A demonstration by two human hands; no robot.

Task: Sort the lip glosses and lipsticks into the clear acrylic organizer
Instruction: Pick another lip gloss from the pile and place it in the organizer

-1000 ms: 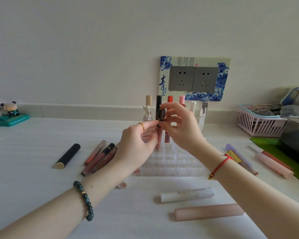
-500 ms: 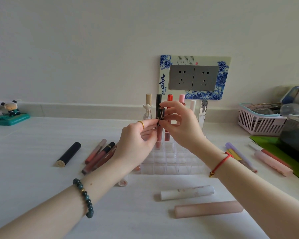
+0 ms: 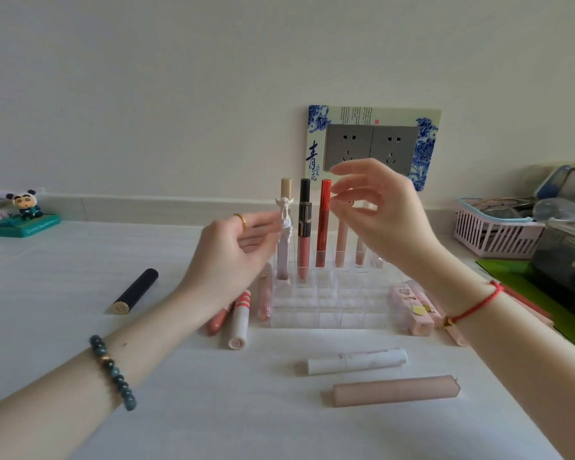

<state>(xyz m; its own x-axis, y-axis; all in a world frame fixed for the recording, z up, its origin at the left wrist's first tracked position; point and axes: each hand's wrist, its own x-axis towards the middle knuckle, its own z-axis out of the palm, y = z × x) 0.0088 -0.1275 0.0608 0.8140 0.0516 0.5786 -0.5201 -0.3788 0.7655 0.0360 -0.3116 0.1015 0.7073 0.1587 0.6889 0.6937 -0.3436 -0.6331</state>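
The bench (image 3: 80, 327) carries the clear acrylic organizer (image 3: 329, 322) at centre. Its rear cells hold about five upright tubes; the nearer cells look unfilled. Progress is judged under halfway.

The left hand (image 3: 233, 257) and right hand (image 3: 382, 220) hover at the rear cells, fingers apart, gripping nothing.

Unsorted items:
- pink tube (image 3: 395, 390)
- white tube (image 3: 356, 360)
- black tube (image 3: 135, 291)
- striped tube (image 3: 239, 322)

The right hand hides two tube tops and the left forearm covers some glosses, so counts are uncertain.

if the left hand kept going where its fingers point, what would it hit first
Most likely the angel-capped gloss standing in the organizer: the left hand points its fingers straight at it. Depth is unclear, so they might pass in front.
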